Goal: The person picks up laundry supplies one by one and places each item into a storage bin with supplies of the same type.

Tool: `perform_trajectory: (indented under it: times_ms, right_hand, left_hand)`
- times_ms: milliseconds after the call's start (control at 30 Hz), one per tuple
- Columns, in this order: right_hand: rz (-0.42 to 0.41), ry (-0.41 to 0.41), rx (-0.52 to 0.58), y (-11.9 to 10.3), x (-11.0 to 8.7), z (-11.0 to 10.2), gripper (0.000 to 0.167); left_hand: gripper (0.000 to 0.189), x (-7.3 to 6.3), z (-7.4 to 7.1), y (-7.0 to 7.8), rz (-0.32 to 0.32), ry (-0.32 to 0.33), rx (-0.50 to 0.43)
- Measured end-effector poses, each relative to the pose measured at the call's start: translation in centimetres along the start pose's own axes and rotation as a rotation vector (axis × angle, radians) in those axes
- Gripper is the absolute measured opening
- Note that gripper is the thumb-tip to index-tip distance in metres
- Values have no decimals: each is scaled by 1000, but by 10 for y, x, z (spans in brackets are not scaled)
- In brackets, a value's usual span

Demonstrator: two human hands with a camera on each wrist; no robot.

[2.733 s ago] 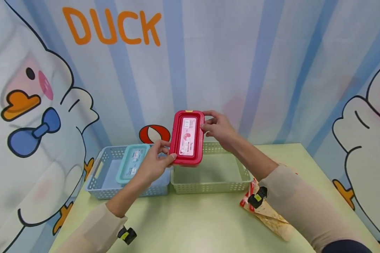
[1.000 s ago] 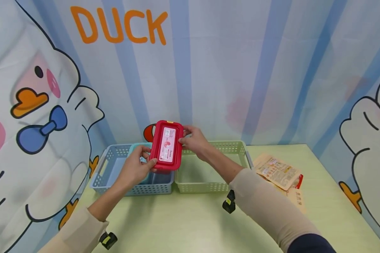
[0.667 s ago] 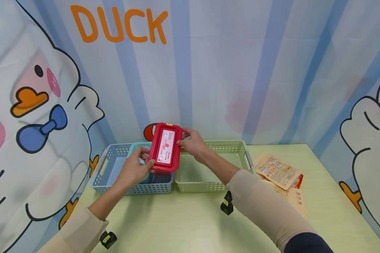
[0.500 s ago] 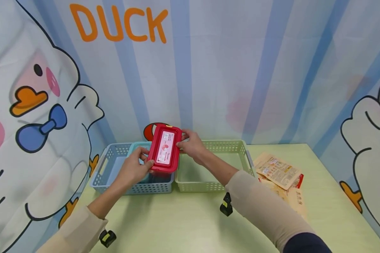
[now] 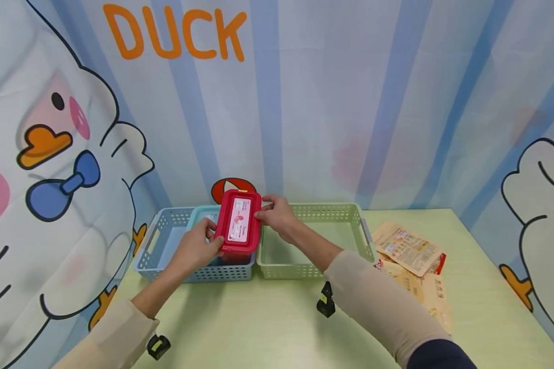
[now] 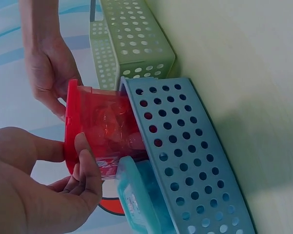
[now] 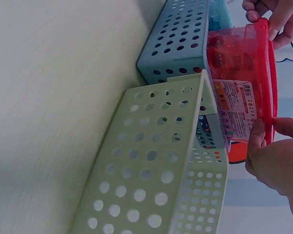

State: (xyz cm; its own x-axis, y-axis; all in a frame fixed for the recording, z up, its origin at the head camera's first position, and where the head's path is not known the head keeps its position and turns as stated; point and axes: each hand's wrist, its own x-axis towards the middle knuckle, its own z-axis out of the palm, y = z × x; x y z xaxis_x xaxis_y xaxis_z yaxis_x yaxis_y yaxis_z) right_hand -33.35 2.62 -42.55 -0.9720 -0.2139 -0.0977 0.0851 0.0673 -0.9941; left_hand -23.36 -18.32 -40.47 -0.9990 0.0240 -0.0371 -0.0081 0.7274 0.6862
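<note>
The left hand (image 5: 200, 243) is pinching the near left edge of the red box (image 5: 239, 220), its thumb pressing on the lid (image 6: 72, 126) and its curled fingers bracing against the side below. The right hand (image 5: 277, 214) is gripping the right edge farther back — thumb on top, fingers tucking under the rim — so both hands are closing only as far as the box allows.

The red box is standing partly inside the blue basket (image 5: 217, 274), at its right end, with its lid rising above the basket wall; red is showing through the holes. A printed label (image 7: 237, 107) is facing the right wrist camera. The teal box (image 5: 203, 212) is sitting in the same basket, just left of the red one. The green basket (image 5: 291, 271) is resting beside the blue one on the table (image 5: 258, 318), and packets (image 5: 408, 251) are lying to its right.
</note>
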Motion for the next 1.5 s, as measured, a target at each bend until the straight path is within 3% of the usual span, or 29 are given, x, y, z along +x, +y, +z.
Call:
perform_trajectory:
  times_ms: [200, 333, 500, 767, 1100, 1500]
  right_hand:
    - [9, 5, -33, 7, 1, 6, 53]
    - [12, 15, -75, 9, 0, 10, 53]
    - [21, 18, -123, 14, 0, 13, 51]
    - [23, 0, -142, 23, 1, 16, 51]
    - [34, -13, -173, 28, 4, 18, 53]
    - [13, -63, -343, 26, 6, 16, 52]
  left_hand:
    - [34, 0, 2, -4, -11, -26, 22]
    - [35, 2, 5, -7, -12, -22, 93]
    - [34, 3, 8, -11, 10, -13, 200]
    - [42, 4, 13, -17, 49, -25, 266]
    - [55, 7, 17, -12, 32, -32, 391]
    - [54, 9, 21, -9, 21, -31, 465]
